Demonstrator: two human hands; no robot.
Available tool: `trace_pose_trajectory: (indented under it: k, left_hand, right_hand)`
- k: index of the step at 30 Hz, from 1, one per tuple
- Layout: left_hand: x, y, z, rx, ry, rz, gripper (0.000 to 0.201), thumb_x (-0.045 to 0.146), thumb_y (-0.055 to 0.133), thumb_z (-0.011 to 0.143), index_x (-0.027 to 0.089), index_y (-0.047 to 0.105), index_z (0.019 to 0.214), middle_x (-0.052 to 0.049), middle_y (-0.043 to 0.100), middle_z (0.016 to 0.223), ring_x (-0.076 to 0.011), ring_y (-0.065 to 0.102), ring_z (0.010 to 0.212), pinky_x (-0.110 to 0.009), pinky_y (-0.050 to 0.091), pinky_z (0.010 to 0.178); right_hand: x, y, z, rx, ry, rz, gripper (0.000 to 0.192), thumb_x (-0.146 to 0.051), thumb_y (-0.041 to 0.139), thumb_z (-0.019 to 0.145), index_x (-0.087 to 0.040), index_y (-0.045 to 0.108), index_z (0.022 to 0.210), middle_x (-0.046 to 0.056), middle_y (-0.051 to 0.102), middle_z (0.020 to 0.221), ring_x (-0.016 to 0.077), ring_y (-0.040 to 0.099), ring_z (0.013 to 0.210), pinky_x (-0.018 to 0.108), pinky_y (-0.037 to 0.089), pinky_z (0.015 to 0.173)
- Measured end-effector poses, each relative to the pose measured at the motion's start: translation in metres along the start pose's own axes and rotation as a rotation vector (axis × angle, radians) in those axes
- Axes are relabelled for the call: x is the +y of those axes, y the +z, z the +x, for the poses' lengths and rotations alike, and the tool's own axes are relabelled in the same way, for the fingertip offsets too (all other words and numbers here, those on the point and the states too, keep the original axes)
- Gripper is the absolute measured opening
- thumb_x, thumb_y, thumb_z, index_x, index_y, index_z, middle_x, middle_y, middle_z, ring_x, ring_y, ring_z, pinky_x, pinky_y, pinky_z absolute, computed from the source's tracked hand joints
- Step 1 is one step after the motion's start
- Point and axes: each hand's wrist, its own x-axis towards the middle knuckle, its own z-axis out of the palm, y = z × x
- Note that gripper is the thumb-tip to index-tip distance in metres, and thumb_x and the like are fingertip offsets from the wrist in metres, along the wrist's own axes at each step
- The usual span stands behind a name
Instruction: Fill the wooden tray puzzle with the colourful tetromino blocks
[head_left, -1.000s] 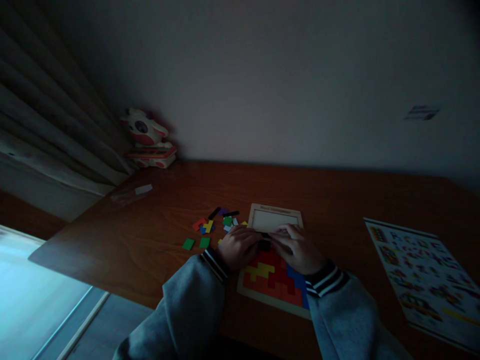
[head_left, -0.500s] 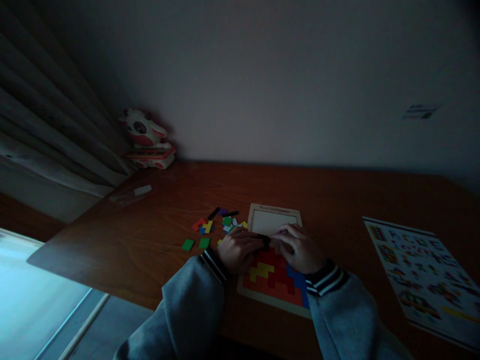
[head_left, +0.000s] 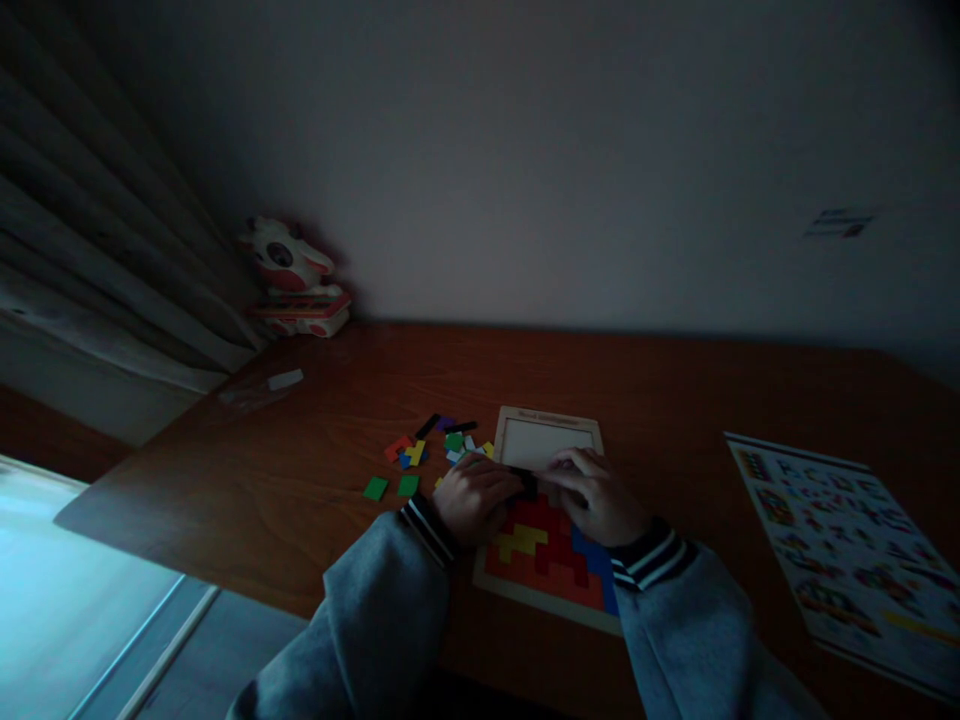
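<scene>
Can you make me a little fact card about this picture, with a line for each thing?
Left hand: over the board's left side, fingertips at a black piece
Right hand: over the board's right side, fingertips by the same piece
Grip: too dark to tell
Puzzle board: colorful pieces in the near part, pale surface showing at the far end
Loose pieces: left of the board
Picture sheet: right of the board
Cow toy: far left, by the curtain

A brown table [head_left: 660, 400]. Carries a puzzle board [head_left: 541, 438], loose pieces [head_left: 408, 486], a printed sheet [head_left: 840, 560] and, far left, a toy cow [head_left: 291, 275].
</scene>
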Motion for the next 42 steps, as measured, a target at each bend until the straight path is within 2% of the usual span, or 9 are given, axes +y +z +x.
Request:
trace_pose_trajectory:
  k: [6,12,16,20,26,33,35,38,42]
  left_hand:
    - [0.001,-0.001,-0.002,0.010,0.005,0.014,0.034,0.013,0.048,0.079,0.017,0.065,0.108,-0.007,0.072,0.108,-0.0206,0.067,0.098,-0.040,0.047,0.091]
    - [0.006,-0.009,-0.004,0.006,0.019,0.047,0.034,0.014,0.046,0.083,0.017,0.065,0.111,-0.009,0.070,0.115,-0.0220,0.065,0.104,-0.042,0.049,0.092]
    - [0.011,-0.010,-0.004,-0.017,-0.005,0.087,0.033,0.017,0.046,0.090,0.018,0.063,0.118,-0.010,0.065,0.127,-0.0236,0.060,0.116,-0.043,0.048,0.097]
    - [0.014,-0.005,-0.006,-0.054,-0.023,0.111,0.031,0.023,0.047,0.095,0.019,0.062,0.121,-0.010,0.064,0.128,-0.0231,0.058,0.120,-0.042,0.048,0.100]
    - [0.017,0.000,-0.012,-0.056,-0.038,0.118,0.031,0.022,0.046,0.095,0.018,0.062,0.120,-0.010,0.064,0.128,-0.0231,0.058,0.120,-0.042,0.049,0.099]
    - [0.029,0.000,-0.019,-0.023,-0.063,0.088,0.029,0.021,0.046,0.094,0.017,0.063,0.117,-0.009,0.066,0.123,-0.0216,0.060,0.117,-0.040,0.051,0.098]
    - [0.030,-0.003,-0.021,-0.002,-0.103,0.077,0.029,0.022,0.046,0.094,0.018,0.063,0.117,-0.010,0.066,0.124,-0.0218,0.059,0.118,-0.040,0.051,0.099]
    - [0.028,-0.006,-0.026,0.022,-0.238,0.106,0.032,0.024,0.045,0.095,0.018,0.059,0.124,-0.011,0.061,0.131,-0.0241,0.052,0.126,-0.043,0.048,0.102]
    - [0.022,-0.006,-0.030,-0.048,-0.355,0.156,0.044,0.032,0.043,0.098,0.019,0.046,0.139,-0.012,0.048,0.145,-0.0275,0.042,0.135,-0.050,0.041,0.109]
  right_hand:
    - [0.008,-0.016,-0.004,0.115,0.065,-0.005,0.030,-0.016,0.047,0.090,-0.024,0.068,0.110,0.007,0.063,0.102,0.0210,0.061,0.096,0.039,0.050,0.086]
    - [0.008,-0.030,-0.039,0.230,0.146,-0.081,0.028,-0.024,0.047,0.093,-0.024,0.065,0.114,0.008,0.067,0.107,0.0232,0.063,0.098,0.040,0.052,0.086]
    - [-0.002,-0.023,-0.065,0.228,0.141,-0.102,0.032,-0.028,0.048,0.095,-0.022,0.060,0.123,0.010,0.065,0.120,0.0238,0.062,0.108,0.040,0.052,0.092]
    - [-0.012,-0.012,-0.078,0.210,0.127,-0.133,0.038,-0.031,0.048,0.095,-0.021,0.054,0.131,0.011,0.061,0.131,0.0244,0.059,0.117,0.042,0.049,0.099]
    - [-0.014,-0.002,-0.088,0.215,0.114,-0.141,0.043,-0.036,0.046,0.096,-0.020,0.048,0.137,0.012,0.059,0.135,0.0251,0.058,0.121,0.043,0.050,0.099]
    - [-0.014,0.008,-0.101,0.224,0.129,-0.123,0.044,-0.044,0.045,0.096,-0.023,0.051,0.134,0.011,0.059,0.136,0.0282,0.058,0.122,0.046,0.051,0.099]
    - [-0.014,0.010,-0.104,0.229,0.148,-0.128,0.046,-0.044,0.045,0.095,-0.024,0.050,0.136,0.011,0.057,0.137,0.0293,0.057,0.123,0.047,0.051,0.099]
    - [-0.014,0.010,-0.109,0.245,0.170,-0.131,0.048,-0.044,0.045,0.095,-0.024,0.046,0.139,0.012,0.058,0.136,0.0306,0.059,0.120,0.049,0.050,0.098]
    - [-0.013,0.009,-0.113,0.274,0.219,-0.118,0.047,-0.043,0.044,0.096,-0.023,0.044,0.139,0.014,0.060,0.133,0.0316,0.060,0.117,0.051,0.050,0.098]
